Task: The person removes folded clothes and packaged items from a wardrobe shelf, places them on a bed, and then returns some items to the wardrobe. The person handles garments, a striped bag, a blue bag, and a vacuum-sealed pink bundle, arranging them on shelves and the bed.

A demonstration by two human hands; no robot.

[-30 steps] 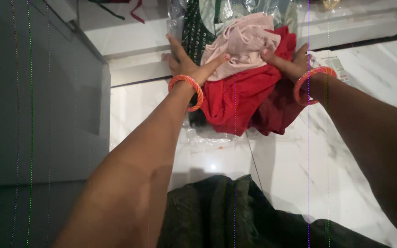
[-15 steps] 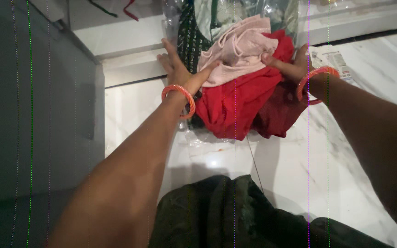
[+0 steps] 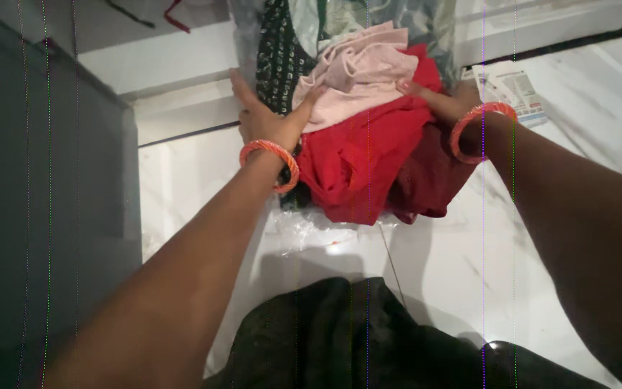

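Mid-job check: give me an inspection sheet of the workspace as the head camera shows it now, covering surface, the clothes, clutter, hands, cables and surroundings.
Surface: white marble floor, glossy, with a raised white step behind the pile.
Job's things: pink cloth on top of a red garment; dark maroon cloth at its right; black dotted fabric at the left; clear plastic wrap under the pile.
Clutter: printed paper sheet at the right.
Hands: left hand flat against the pile's left side; right hand grips the red garment; an orange bangle on each wrist.
Cables: nothing seen.
Surroundings: grey cabinet at the left; dark cloth in the foreground.
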